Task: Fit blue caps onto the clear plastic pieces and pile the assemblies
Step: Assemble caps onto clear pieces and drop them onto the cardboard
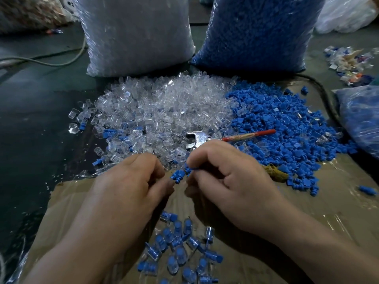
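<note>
The curled fingers of the left hand (pixel 131 181) hide whatever lies inside them. The right hand (pixel 221 177) pinches a blue cap (pixel 178 176), and its fingertips cover one end of the cap. Both forearms are cut by the bottom edge.

At 12 o'clock from the hands, the pliers (pixel 196 137) are half buried in clear pieces (pixel 155 111). At 6 o'clock the bottom edge cuts the pile of assemblies (pixel 180 255). The clear bag (pixel 135 33) and the blue bag (pixel 256 31), at 12 and 1 o'clock, lose their tops at the top edge. At 2 o'clock the scrap heap (pixel 348 64) is too small to tell. At 11 o'clock a blurred sack (pixel 26 13) shows no clear contents.
</note>
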